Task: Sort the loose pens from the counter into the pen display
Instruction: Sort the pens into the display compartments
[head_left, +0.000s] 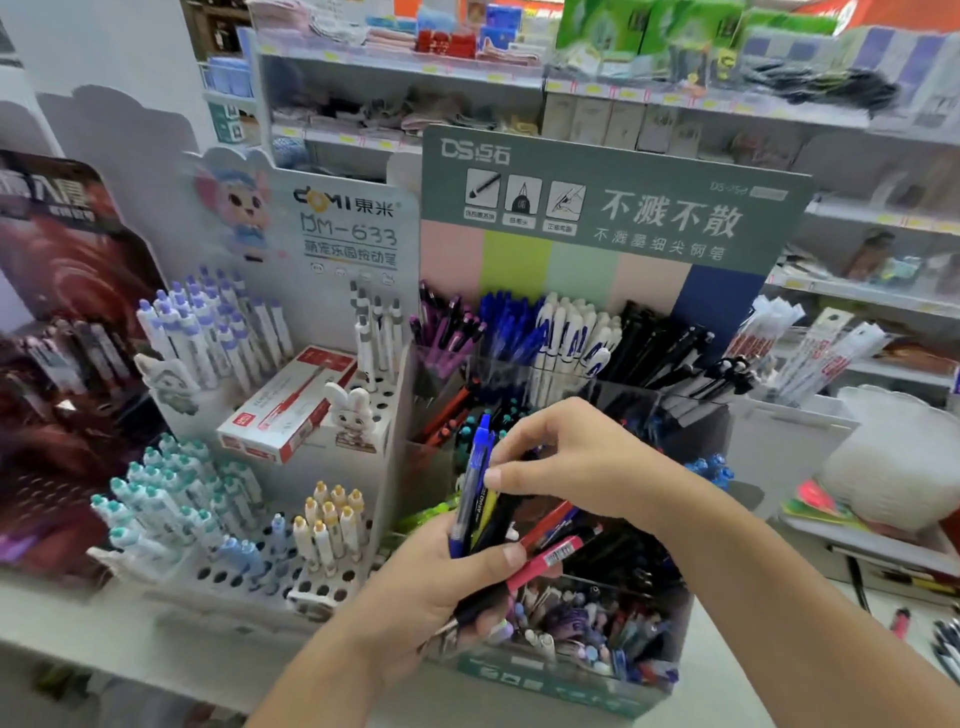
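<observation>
Several pens: a mixed bundle (498, 525) sits in the left hand, with blue, black, yellow-striped and red barrels fanned out, tips down and caps up.
Left hand: the left hand (441, 582) is curled tight round the bundle's lower half, thumb laid across the front.
Blue pen: the blue pen (475, 483) stands tallest in the bundle, with a clear blue barrel, darker blue clip and white print down its side.
Right hand: the right hand (566, 462) comes in from above, fingers bent, thumb and forefinger pinching at the top of the bundle just beside the blue pen; which pen it has, I cannot tell.
Red pen: the red pen (550, 564) pokes out sideways under the right wrist, with a barcode sticker on its barrel.
Pen display: the pen display (571, 680) lies directly beneath and behind both hands, its clear compartments packed with purple, blue, white and black pens.
Left of the hands: a white holed rack (249, 577) holds teal-capped and yellow-capped pens upright.
</observation>
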